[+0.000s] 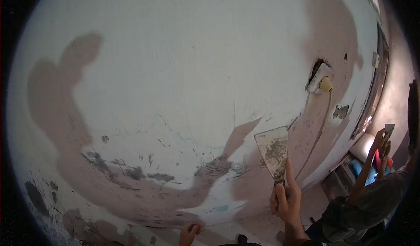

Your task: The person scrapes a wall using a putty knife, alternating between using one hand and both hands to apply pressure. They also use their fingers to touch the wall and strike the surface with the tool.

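Observation:
My right hand is wrapped round the handle of a putty knife, index finger stretched along the blade's edge. The wide, stained blade points up in front of the white wall, and its shadow falls on the wall to the left. At the bottom centre, my left hand is low near the foot of the wall, its fingers curled together. Whether something small is between those fingers is too small to tell. Dark scuffs and scraped patches mark the lower wall.
A loose socket plate with a yellowish plug and hanging cord sits over a hole in the wall. At the right, another person raises both hands, holding a scraper, beside a shelf with piled items.

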`<state>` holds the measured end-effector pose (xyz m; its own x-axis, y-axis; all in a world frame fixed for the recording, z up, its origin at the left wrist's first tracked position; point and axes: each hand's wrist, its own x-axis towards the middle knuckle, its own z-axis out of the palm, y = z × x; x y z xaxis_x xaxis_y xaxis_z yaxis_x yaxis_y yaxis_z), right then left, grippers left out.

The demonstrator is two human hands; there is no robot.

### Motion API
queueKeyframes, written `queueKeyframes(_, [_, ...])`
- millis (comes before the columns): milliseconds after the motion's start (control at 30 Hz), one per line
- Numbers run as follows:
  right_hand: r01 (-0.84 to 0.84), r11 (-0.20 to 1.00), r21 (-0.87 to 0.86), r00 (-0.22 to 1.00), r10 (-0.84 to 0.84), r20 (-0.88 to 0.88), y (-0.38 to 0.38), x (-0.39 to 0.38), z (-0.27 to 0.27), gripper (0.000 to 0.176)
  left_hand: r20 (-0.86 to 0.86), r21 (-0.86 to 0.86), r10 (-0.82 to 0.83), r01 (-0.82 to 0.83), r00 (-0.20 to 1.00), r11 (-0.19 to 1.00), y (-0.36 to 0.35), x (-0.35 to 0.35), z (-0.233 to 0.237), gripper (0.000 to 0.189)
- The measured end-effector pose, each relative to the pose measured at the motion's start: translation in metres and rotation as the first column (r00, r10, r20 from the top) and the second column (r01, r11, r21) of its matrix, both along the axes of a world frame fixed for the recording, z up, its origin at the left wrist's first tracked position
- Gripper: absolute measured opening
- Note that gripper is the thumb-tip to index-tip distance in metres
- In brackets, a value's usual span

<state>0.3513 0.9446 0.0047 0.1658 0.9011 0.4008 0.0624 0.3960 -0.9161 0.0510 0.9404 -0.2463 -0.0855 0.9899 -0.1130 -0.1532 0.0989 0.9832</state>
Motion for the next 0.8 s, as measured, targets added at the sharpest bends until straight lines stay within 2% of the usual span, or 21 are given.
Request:
queueKeyframes(67, [0.04,0.998,-0.043,0.999,-0.04,0.0,-0.007,0.003,-0.006,0.057,-0.075,0.023,-0.079,0.08,0.994,0.996,0.001,0.006,0.012,0.022])
queueKeyframes(100, [0.052,0.998,-0.035,0.996,-0.049,0.078,-0.004,0.008,-0.019,0.057,-0.075,0.027,-0.076,0.078,0.994,0.997,0.002,0.008,0.013,0.022])
queueKeyframes(200, [0.013,0.997,-0.07,0.999,-0.011,0.039,-0.001,-0.005,-0.019,0.057,-0.089,0.017,-0.071,0.073,0.993,0.997,0.0,0.01,0.015,0.022])
queueKeyframes(267, [0.115,0.993,0.036,0.961,-0.121,0.247,0.025,-0.009,-0.033,0.058,-0.051,0.003,-0.085,0.085,0.995,0.996,-0.003,0.011,0.018,0.02])
queueKeyframes(400, [0.071,0.997,-0.029,0.979,-0.064,0.194,0.027,-0.02,-0.021,0.059,-0.007,-0.009,-0.079,0.079,0.997,0.997,-0.001,0.011,0.005,0.019])
queueKeyframes(500, [0.037,0.999,-0.018,0.991,-0.035,0.132,0.012,-0.019,-0.019,0.059,-0.005,-0.025,-0.13,0.13,0.991,0.991,-0.008,0.012,0.031,0.02])
queueKeyframes(600, [0.056,0.996,-0.073,0.991,-0.047,0.126,0.005,-0.008,-0.033,0.058,-0.04,0.007,-0.101,0.102,0.994,0.995,-0.002,0.003,0.003,0.02])
queueKeyframes(667, [0.059,0.992,-0.113,0.987,-0.041,0.156,0.006,-0.002,-0.04,0.059,-0.059,0.007,-0.087,0.087,0.994,0.996,-0.003,-0.001,0.005,0.021])
queueKeyframes(733, [0.045,0.993,-0.111,0.994,-0.033,0.106,0.012,-0.006,-0.035,0.059,-0.075,0.002,-0.073,0.073,0.995,0.997,-0.006,-0.005,0.005,0.022])
queueKeyframes(800, [0.062,0.996,0.063,0.945,-0.079,0.317,0.024,-0.012,-0.029,0.06,-0.022,0.085,-0.022,0.024,1.0,0.996,-0.01,-0.007,-0.001,0.025])
